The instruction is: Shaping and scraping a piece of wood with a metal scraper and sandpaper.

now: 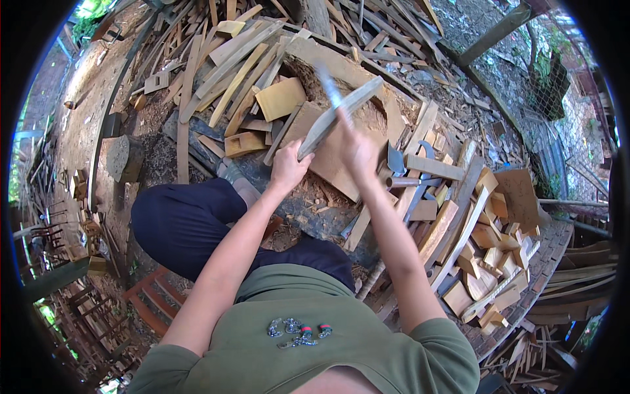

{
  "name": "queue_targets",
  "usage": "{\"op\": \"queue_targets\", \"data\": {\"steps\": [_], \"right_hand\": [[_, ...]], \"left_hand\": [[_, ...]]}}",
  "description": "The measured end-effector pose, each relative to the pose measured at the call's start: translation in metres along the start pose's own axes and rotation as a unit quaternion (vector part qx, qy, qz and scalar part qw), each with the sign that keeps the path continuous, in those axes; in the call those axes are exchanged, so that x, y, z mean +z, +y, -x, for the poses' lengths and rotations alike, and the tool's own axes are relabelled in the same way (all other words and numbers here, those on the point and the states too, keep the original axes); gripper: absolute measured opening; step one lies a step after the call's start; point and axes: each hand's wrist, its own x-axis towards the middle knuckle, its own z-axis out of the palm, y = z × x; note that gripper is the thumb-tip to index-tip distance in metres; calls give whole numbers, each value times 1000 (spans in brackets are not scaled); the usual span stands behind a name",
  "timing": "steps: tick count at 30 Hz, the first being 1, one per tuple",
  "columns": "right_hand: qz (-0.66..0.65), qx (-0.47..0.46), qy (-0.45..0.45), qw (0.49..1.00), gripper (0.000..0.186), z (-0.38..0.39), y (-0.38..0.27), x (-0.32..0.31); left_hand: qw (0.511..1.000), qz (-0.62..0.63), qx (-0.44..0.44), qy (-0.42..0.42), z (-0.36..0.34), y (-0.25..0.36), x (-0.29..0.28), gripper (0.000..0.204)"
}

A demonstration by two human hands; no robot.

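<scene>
My left hand grips the lower end of a weathered wooden strip, which slants up to the right above a battered wooden block. My right hand is closed on the handle of a motion-blurred blade, raised across the strip's middle; whether the edge touches the wood I cannot tell. Right of the block lie an axe-like metal head and other tools, partly hidden among offcuts.
Loose boards and sticks are heaped behind the block. Small cut pieces pile up at the right. A stump stands at the left, a wooden chair at lower left. My bent leg is beside the work spot.
</scene>
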Motion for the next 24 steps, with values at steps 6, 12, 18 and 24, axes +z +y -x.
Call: {"op": "queue_targets", "data": {"steps": [6,12,18,24], "right_hand": [[98,-131,37,986,64,20,10,9],[-20,0,125,992,64,-50,55,8],[89,-103,34,990,62,14,6,2],[-38,146,-10,989,56,-77,65,-24]], "left_hand": [[1000,1,23,6,-2,-1,2,40],[1000,7,10,15,2,-3,8,42],[1000,18,18,9,1,-7,9,43],[1000,-15,-15,-17,2,-9,3,47]]}}
